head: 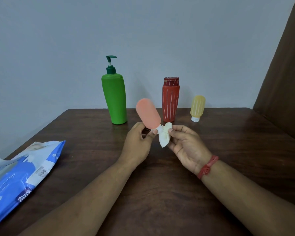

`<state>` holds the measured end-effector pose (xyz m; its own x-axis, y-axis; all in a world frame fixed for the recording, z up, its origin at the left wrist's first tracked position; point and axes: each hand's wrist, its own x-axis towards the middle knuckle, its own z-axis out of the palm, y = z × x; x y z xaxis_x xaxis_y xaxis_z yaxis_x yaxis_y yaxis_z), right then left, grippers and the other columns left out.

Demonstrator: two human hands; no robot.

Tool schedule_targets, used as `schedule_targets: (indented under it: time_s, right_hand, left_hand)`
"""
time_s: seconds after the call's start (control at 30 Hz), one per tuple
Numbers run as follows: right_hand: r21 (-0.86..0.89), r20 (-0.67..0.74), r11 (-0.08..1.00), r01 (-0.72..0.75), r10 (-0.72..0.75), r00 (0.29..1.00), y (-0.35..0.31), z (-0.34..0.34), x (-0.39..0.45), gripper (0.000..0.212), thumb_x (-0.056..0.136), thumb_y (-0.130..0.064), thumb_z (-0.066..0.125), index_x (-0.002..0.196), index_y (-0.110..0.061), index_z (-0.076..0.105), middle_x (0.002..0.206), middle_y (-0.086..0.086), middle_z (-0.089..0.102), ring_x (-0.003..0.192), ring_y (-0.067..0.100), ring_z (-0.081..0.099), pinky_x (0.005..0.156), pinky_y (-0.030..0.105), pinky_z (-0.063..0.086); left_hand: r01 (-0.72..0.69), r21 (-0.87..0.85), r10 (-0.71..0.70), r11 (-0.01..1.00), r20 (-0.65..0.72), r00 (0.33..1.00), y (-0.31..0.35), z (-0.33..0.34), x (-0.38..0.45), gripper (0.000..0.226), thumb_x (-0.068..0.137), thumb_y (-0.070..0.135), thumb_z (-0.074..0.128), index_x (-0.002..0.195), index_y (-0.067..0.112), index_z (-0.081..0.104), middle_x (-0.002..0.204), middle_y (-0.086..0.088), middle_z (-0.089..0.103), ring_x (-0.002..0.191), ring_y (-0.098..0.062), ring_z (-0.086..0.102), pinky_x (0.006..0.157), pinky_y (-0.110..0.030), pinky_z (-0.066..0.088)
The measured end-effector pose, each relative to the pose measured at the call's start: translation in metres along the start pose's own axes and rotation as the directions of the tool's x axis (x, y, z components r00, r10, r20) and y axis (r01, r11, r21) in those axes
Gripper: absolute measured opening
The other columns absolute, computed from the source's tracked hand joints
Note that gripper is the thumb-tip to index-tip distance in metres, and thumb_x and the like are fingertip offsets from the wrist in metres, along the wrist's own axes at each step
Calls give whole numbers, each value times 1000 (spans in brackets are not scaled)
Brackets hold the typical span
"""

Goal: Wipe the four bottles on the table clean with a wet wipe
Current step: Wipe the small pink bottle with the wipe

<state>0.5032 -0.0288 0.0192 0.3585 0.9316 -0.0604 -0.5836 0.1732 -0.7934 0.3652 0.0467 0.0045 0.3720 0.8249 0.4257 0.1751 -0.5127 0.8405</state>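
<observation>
You work over a dark wooden surface (160, 184) whose far edge runs against a pale wall, with its far left corner rounded and its left edge slanting toward you. A brown panel (283, 68) rises at the far right, close to the surface's right side. The middle and near right of the surface lie bare, giving your forearms open room.

Your left hand (138, 143) holds the pink bottle (148, 114) above the surface, cap end down and body tilted up and to the left. The fingers (154, 132) of that hand are closed narrowly around the bottle's lower end, just above its white cap (160, 129). Your right hand (187, 145), with a red band (208, 166) at the wrist, pinches a crumpled white wet wipe (164, 136) between thumb and fingers. The wipe touches the white cap and hangs below it, between your two hands.

Along the far edge stand three more bottles. The green pump bottle (115, 97) is upright just behind and left of the pink one. The red bottle (170, 99) with pale stripes stands upright just right of it. The small yellow bottle (197, 108) stands on its white cap further right, well apart from your hands.

A blue wet wipe pack (22, 176) lies flat at the near left, overhanging the surface's left edge.
</observation>
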Motion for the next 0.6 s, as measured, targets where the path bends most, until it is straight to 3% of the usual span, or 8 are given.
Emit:
schedule_targets:
  time_s: [0.1, 0.17, 0.23, 0.33, 0.5, 0.6]
  right_hand:
    - [-120, 29, 990, 79, -76, 997, 0, -6, 4, 13, 96, 7, 54, 97, -3, 62, 114, 21, 71, 106, 29, 70, 86, 39, 59]
    - [-279, 27, 947, 156, -155, 988, 2, -10, 6, 12, 96, 5, 57, 98, -4, 63, 108, 18, 73, 105, 29, 70, 89, 40, 58]
    - [-443, 54, 869, 222, -221, 974, 6, -13, 7, 11, 95, 1, 60, 96, -8, 66, 100, 13, 75, 100, 27, 72, 89, 41, 58]
    - [-620, 126, 726, 296, -281, 952, 10, -15, 9, 10, 93, -4, 66, 94, -13, 69, 97, 6, 76, 95, 20, 72, 88, 38, 58]
    - [-714, 187, 587, 381, -364, 912, 9, -16, 12, 14, 92, -5, 67, 92, -19, 69, 97, -2, 73, 90, 7, 69, 81, 22, 54]
    - [-752, 208, 528, 394, -377, 903, 9, -18, 13, 12, 92, -7, 67, 94, -19, 70, 97, -7, 73, 90, 4, 68, 82, 23, 55]
  left_hand:
    - [40, 2, -40, 999, 21, 999, -5, -4, 3, 20, 98, 25, 63, 119, 27, 64, 118, 9, 65, 107, -6, 62, 93, -26, 50]
    - [52, 46, -55, 998, 69, 996, -9, -6, 4, 21, 98, 25, 63, 119, 26, 63, 117, 5, 64, 105, -9, 61, 90, -24, 50]
    - [53, 81, -63, 995, 124, 990, -9, -6, 3, 22, 99, 25, 62, 121, 25, 63, 116, 6, 64, 104, -8, 60, 84, -16, 47]
    - [50, 63, -59, 997, 149, 987, -9, -6, 4, 25, 99, 24, 62, 124, 24, 65, 116, 8, 68, 105, -5, 61, 86, -18, 47]
    - [44, 41, -48, 998, 112, 993, -8, -2, 2, 33, 96, 19, 66, 128, 22, 57, 109, 15, 67, 98, 3, 62, 77, -6, 45]
    - [15, 54, -22, 998, 120, 993, -4, 0, 0, 38, 96, 25, 66, 132, 24, 53, 111, 15, 65, 98, 4, 61, 75, -7, 46]
